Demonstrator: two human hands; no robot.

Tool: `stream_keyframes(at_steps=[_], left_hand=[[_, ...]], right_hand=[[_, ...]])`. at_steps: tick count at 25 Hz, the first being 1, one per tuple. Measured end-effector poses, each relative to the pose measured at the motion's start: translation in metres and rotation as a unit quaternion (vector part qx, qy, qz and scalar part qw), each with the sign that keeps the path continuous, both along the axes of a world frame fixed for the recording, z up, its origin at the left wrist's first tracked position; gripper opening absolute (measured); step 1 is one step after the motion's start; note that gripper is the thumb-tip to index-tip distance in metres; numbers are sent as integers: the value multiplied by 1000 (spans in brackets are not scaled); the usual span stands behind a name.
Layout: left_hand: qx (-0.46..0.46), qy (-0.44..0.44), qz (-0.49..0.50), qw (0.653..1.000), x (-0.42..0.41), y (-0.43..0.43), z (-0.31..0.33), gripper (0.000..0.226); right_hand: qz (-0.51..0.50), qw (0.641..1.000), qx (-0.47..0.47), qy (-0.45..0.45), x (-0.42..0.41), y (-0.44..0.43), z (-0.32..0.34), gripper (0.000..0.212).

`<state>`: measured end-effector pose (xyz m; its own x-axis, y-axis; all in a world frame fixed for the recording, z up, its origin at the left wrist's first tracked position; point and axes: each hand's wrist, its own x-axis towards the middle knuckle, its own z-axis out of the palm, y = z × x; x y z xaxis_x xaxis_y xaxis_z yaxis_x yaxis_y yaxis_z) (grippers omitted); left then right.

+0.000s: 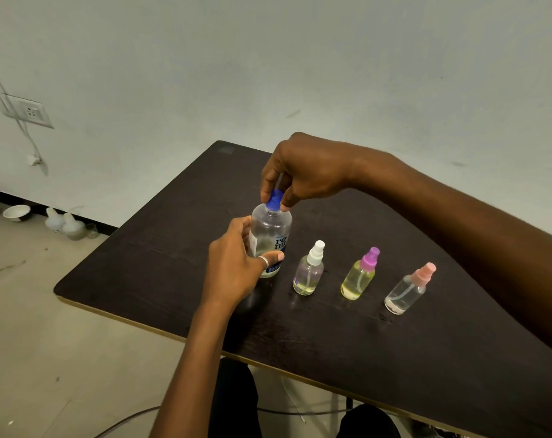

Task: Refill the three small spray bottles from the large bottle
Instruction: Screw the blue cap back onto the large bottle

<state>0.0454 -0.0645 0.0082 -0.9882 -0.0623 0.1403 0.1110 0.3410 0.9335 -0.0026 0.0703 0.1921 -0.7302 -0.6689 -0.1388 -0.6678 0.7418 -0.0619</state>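
I have the large bottle (270, 238) upright near the table's (173, 248) left edge, my left hand (236, 273) wrapped around its lower body, thumb (273, 257) across the label. My right hand (303, 172) comes from above, fingertips pinching the blue cap (275, 200). The bottle looks like clear, thin plastic, probably light and a bit squeezable, so I judge a firm hold low on the body and a twist at the cap is best. The white-topped spray bottle (309, 270), purple-topped spray bottle (361, 275) and pink-topped spray bottle (409, 289) stand in a row toward the right, all capped. My fingers hide the cap's far side; the label is mostly covered.
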Motion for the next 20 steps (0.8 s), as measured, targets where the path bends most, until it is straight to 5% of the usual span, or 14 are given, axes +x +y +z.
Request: stream_keyframes(at_steps=[11, 16, 20], left_hand=[[-14, 4, -4, 1000, 1, -1, 1, 81], [-7, 10, -5, 1000, 2, -1, 2, 80], [-8, 4, -7, 1000, 2, 0, 3, 80]], right_hand=[[-19, 997, 17, 77, 0, -7, -9, 23], [-74, 991, 12, 114, 4, -9, -21, 51], [-69, 994, 5, 87, 8, -4, -14, 46]])
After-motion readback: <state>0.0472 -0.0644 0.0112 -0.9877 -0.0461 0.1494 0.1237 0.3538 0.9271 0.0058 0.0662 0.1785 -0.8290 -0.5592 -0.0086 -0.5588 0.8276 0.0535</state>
